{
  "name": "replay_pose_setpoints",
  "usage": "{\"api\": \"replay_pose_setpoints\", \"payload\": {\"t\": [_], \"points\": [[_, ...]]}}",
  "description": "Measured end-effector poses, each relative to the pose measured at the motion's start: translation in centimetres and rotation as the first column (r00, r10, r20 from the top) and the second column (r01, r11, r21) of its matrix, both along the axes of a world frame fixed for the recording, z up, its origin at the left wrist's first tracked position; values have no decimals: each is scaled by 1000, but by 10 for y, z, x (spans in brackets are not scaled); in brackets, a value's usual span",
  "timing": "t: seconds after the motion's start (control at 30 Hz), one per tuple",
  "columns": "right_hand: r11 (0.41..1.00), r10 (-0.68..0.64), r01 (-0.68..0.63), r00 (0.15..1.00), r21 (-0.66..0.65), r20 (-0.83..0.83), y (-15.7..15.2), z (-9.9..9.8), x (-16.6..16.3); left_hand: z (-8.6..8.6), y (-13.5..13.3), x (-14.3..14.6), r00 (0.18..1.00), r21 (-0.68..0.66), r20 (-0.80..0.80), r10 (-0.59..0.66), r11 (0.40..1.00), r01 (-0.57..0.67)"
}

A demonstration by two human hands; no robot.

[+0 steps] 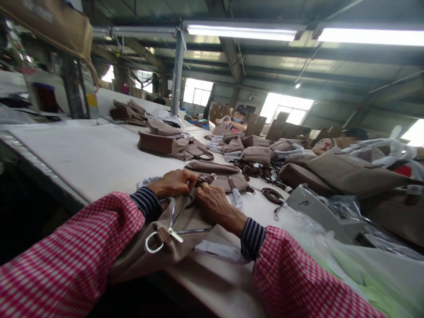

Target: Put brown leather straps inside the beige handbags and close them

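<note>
Left hand (174, 182) and right hand (215, 204) pinched on taupe handbag (172, 238) strap hardware at counter (92, 159) edge; zipper left partly open, fitting judged unfinished.

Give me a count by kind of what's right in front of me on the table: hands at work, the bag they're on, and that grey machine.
Hands: 2, left hand and right hand
Taupe bag under both hands: 1
Grey machine: 1
Total: 4
</note>
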State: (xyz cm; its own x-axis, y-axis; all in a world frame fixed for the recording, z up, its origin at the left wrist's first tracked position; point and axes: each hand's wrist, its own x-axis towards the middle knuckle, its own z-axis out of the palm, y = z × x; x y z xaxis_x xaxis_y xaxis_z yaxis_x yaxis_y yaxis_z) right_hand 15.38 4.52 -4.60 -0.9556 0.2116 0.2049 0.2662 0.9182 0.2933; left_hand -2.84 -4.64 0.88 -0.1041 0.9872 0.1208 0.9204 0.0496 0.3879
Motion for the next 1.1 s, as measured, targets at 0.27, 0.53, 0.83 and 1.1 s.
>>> {"api": "replay_pose_setpoints", "payload": {"t": [0.27, 0.53, 0.83, 1.1], "points": [[969, 137, -125, 990, 212, -45, -6, 1, 10, -4, -1, -2, 1000, 18, 3, 20, 1000, -20], [992, 102, -99, 994, 84, -33, 1, 0, 6, -1, -5, 4, 999, 11, -11, 43, 999, -43], [998, -8, 6, 999, -65, -38, -2, 10, 4, -5, -2, 5, 997, 25, -65, 47, 999, -46], [957, 139, -138, 990, -254, -15, -40, 26, 37, -6, -3, 14, 985, 42, -136, 110, 994, -105]]}}
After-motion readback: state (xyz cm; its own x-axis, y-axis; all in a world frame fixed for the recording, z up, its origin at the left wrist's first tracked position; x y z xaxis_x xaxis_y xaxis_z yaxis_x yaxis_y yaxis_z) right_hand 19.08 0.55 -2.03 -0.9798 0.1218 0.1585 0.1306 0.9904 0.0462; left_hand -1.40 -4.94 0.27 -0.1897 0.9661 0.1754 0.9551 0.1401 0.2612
